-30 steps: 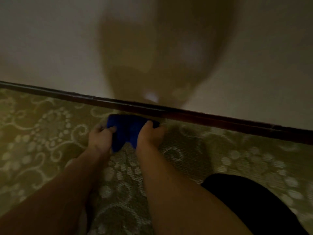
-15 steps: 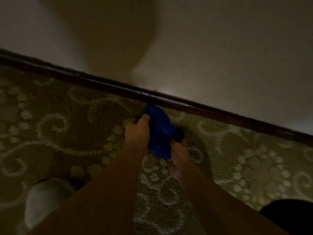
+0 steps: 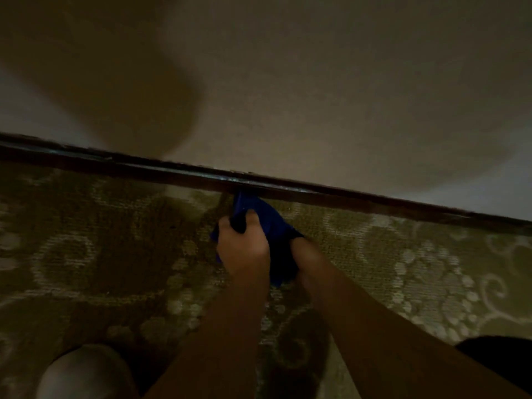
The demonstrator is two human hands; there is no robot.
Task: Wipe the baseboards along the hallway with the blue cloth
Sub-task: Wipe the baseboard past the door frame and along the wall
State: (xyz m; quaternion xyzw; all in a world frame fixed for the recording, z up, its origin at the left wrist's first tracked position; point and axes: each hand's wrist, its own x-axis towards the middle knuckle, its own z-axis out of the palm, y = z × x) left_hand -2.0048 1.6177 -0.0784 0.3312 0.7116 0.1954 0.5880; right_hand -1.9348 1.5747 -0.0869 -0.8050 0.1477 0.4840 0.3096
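The left hand (image 3: 244, 246) and right hand (image 3: 309, 259) are both gripping the blue cloth (image 3: 260, 214) tight. Its tip is touching the dark baseboard (image 3: 345, 194). Pressing flat and sliding slowly should clean it best.

Soft, matt blue cloth (image 3: 260, 217) bunches between the fingers. Just past the fingertips, the dark baseboard (image 3: 288, 187) looks like glossy wood, catching faint glints. Beneath the fingers, woven patterned carpet (image 3: 403, 254), coarse and matt. Beyond, a smooth matt wall (image 3: 316, 82).

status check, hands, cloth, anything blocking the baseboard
Left hand and right hand both grip the blue cloth. Cloth tip at the dark baseboard. Nothing blocking on the patterned carpet.
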